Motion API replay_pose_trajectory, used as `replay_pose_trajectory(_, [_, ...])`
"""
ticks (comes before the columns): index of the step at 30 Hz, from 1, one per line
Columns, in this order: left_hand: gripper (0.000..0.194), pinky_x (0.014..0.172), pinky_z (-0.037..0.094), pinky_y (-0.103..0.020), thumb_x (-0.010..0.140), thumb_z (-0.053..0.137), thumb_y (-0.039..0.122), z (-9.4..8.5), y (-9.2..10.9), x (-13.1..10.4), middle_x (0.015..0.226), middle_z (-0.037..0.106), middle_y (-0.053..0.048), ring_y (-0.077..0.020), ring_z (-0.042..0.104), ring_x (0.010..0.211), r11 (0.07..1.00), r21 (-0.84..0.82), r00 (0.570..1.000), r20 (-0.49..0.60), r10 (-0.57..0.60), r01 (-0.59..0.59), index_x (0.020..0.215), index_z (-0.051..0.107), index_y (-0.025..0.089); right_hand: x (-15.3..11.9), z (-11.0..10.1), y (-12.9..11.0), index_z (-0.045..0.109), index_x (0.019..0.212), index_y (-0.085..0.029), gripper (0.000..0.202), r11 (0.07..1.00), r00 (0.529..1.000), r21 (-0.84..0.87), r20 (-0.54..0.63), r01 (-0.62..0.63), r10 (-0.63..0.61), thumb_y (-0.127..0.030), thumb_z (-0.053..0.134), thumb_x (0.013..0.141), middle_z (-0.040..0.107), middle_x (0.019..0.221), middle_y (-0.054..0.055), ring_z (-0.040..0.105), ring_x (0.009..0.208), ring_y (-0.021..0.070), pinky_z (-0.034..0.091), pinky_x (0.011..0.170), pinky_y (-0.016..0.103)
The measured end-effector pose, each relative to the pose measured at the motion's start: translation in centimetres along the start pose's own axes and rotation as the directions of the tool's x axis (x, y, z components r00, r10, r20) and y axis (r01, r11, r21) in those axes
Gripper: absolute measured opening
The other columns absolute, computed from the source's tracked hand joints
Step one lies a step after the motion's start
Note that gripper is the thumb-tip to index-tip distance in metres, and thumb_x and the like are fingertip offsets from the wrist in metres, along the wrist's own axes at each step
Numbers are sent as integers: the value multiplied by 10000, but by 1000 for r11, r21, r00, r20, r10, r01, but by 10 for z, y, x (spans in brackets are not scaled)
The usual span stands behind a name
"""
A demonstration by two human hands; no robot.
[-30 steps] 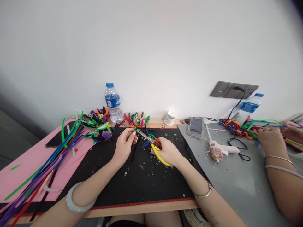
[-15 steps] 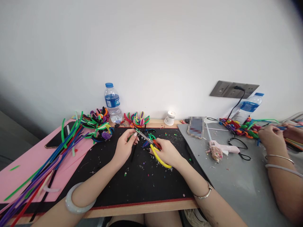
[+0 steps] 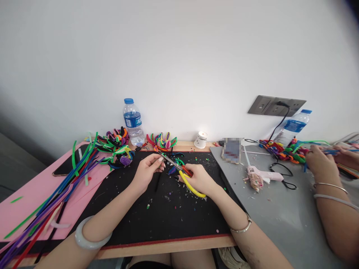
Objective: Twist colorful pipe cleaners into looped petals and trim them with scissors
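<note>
My right hand [image 3: 196,178] is closed around scissors [image 3: 171,161] with metal blades and red and yellow handles. The blades point up and left, toward the fingertips of my left hand [image 3: 148,169]. My left hand is pinched at the blade tips. A little green and orange shows there, but what the fingers grip is too small to make out. Behind the blades, a small blue and green bunch of pipe cleaners [image 3: 176,157] lies on the black mat [image 3: 134,220]. A colorful pipe-cleaner bundle [image 3: 162,141] sits just beyond my left hand.
Long pipe cleaners [image 3: 60,192] lie over pink sheets [image 3: 22,213] at left, beside a phone [image 3: 66,164]. A water bottle [image 3: 133,125] and a paper cup [image 3: 201,139] stand by the wall. Rightward are a glue gun [image 3: 267,175] and a co-worker's hands [image 3: 322,166] holding pipe cleaners.
The scissors and my right hand have shifted slightly to the right, and the yellow handle sits a little further out. My left hand stays pinched near the blade tips.
</note>
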State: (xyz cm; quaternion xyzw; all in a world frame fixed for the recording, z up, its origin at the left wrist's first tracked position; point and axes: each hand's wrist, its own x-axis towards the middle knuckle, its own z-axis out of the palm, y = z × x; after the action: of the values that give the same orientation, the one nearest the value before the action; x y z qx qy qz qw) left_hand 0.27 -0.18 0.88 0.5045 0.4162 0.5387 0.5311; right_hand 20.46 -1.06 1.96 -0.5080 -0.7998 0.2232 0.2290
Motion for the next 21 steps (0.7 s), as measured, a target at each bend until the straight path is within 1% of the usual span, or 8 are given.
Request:
replay_pose_trajectory(4, [143,574,411,-184,740,604,298,-5,2,2,640,539,21,-70,485,586,983,-155,990,118,-77,95,747,562,161,1,-6,1,413,566,-150,338,999,999,40,47,11,-13,-435,550,686,298,542,-63,252,525,66,201,470,192])
replay_pose_trajectory(8, [132,537,395,-183,720,632,266,-11,1,3,577,501,27,-63,450,538,927,-306,954,268,-134,217,709,551,163,1,-11,0,417,564,-149,325,996,995,76,80,53,-59,-421,548,683,295,565,-59,245,542,69,206,482,192])
replay_pose_trajectory(12, [155,472,360,-202,675,671,260,-15,1,0,496,427,37,-80,407,487,882,-374,926,343,-156,287,698,541,177,0,-14,-2,406,569,-152,291,988,985,115,123,105,-119,-375,564,671,312,578,-58,263,556,71,214,494,194])
replay_pose_trajectory(15, [187,445,342,-204,650,689,266,-15,3,-2,475,382,46,-81,376,465,868,-392,919,359,-162,306,685,526,181,0,-14,-5,400,568,-155,276,986,983,128,133,108,-125,-354,567,663,305,574,-59,266,558,72,210,492,195])
replay_pose_trajectory(17, [185,455,350,-201,664,678,263,-13,4,-3,493,389,46,-74,385,471,867,-399,922,355,-154,299,669,514,176,0,-14,-7,390,566,-156,284,986,985,134,129,97,-114,-360,557,673,293,575,-60,254,553,70,211,487,195])
replay_pose_trajectory(19, [171,477,368,-204,691,653,267,-11,4,-1,536,423,39,-66,406,484,885,-390,938,321,-130,256,672,514,168,0,-13,-7,374,564,-158,299,987,988,143,123,74,-92,-374,539,691,277,577,-59,238,545,68,211,480,194])
replay_pose_trajectory(21, [156,497,384,-212,718,624,282,-8,4,0,584,461,30,-62,424,493,926,-335,966,243,-93,173,707,527,161,-1,-12,-7,366,563,-160,314,987,991,153,120,44,-63,-392,524,704,259,579,-58,226,540,67,209,473,193])
